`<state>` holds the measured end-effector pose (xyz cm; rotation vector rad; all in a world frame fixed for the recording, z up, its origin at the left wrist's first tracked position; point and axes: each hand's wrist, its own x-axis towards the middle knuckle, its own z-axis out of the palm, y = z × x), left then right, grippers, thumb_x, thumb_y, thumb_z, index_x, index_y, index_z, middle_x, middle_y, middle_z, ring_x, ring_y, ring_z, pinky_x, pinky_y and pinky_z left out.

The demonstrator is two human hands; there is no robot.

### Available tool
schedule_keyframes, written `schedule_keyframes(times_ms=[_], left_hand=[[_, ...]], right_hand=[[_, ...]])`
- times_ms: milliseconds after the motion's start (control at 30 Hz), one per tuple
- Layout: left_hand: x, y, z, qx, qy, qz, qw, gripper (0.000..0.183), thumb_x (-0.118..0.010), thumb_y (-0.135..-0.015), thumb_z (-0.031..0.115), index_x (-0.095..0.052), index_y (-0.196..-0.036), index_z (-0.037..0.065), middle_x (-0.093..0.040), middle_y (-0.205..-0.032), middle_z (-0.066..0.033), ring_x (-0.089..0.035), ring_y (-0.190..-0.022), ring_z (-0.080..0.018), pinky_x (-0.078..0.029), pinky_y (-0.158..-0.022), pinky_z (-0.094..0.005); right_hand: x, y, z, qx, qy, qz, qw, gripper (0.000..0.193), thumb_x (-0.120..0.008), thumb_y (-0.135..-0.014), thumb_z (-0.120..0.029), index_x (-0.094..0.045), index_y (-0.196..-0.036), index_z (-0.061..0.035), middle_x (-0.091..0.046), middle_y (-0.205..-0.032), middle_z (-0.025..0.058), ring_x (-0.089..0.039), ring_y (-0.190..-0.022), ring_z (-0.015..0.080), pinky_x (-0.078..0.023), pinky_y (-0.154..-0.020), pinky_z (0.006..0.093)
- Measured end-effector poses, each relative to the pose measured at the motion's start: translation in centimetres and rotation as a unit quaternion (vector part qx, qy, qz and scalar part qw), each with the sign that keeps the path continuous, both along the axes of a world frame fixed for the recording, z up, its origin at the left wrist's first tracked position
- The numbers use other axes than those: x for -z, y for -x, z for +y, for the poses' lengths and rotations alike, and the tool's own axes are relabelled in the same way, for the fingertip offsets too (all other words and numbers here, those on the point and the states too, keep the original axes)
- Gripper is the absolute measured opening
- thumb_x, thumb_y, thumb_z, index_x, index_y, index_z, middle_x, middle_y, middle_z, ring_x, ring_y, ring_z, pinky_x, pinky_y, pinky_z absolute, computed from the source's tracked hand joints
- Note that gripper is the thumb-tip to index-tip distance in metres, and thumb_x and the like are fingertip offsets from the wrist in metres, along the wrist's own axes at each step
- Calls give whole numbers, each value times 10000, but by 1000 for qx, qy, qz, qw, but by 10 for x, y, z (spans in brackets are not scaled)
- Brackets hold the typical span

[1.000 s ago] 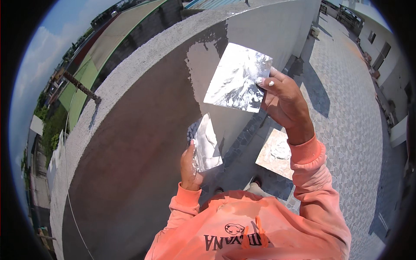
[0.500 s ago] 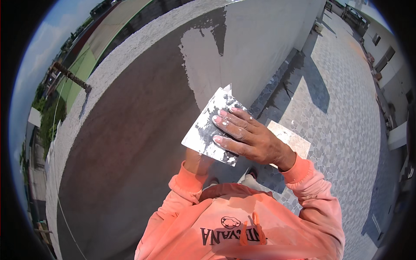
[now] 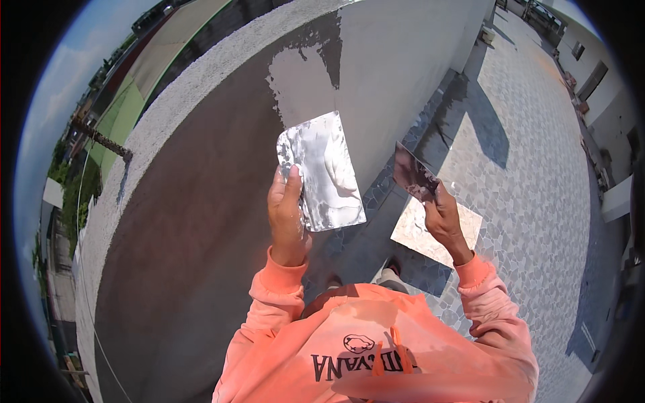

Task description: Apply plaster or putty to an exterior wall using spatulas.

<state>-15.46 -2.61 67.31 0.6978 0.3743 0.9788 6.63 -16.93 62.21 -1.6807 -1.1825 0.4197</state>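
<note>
My left hand (image 3: 287, 215) grips a flat rectangular plate (image 3: 319, 178) by its left edge, thumb on top. White putty coats the plate, with a thick ridge along its right side. My right hand (image 3: 445, 225) is closed on the lower end of a thin, dark scraper blade (image 3: 413, 173) with pale smears, held apart from the plate and to its right. Beyond the plate stands a low wall (image 3: 188, 201). It is bare dark grey at left, while a ragged-edged patch of lighter coating (image 3: 299, 84) and a smooth pale stretch (image 3: 383, 74) cover it farther right.
A pale square board (image 3: 430, 235) with white smears lies on the stone-patterned floor (image 3: 524, 201), below my right hand. A rusty rebar (image 3: 104, 141) sticks out from the wall's rough top (image 3: 151, 134). My feet (image 3: 393, 267) are close to the wall. Buildings line the right side.
My hands were together, the right one's fingers spread over a putty-smeared flat tool. Now they are apart: the right has moved right and down with the scraper, and the left's coated plate shows fully.
</note>
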Motion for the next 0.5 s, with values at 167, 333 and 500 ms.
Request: schedule_keyframes(times_ms=[167, 333, 500], left_hand=[[7, -14, -2, -226, -327, 173, 901, 225, -444, -999, 141, -492, -1145, -23, -595, -963, -23, -527, -770, -71, -449, -682, -221], [19, -28, 0, -317, -632, 214, 674, 199, -483, -926, 29, -474, -1124, 7, -648, -940, -146, -641, -694, -218, -494, -635, -263], [13, -26, 5, -229, -752, 256, 563, 469, -595, -703, -19, -489, -1155, 50, -654, -1040, -144, -649, -814, -281, -530, -655, -344]], right_hand=[[8, 47, -6, 11, -91, 406, 909, 310, -453, -964, -109, -486, -1237, 36, -591, -1039, 41, -545, -882, 81, -446, -774, 229], [-3, 68, 23, 15, -185, 473, 862, 319, -446, -948, -93, -483, -1229, 54, -601, -1099, 90, -584, -959, 137, -465, -851, 271], [-14, 66, 48, 3, -167, 502, 848, 237, -436, -960, -101, -499, -1142, 37, -586, -1035, 67, -551, -871, 97, -449, -767, 219]])
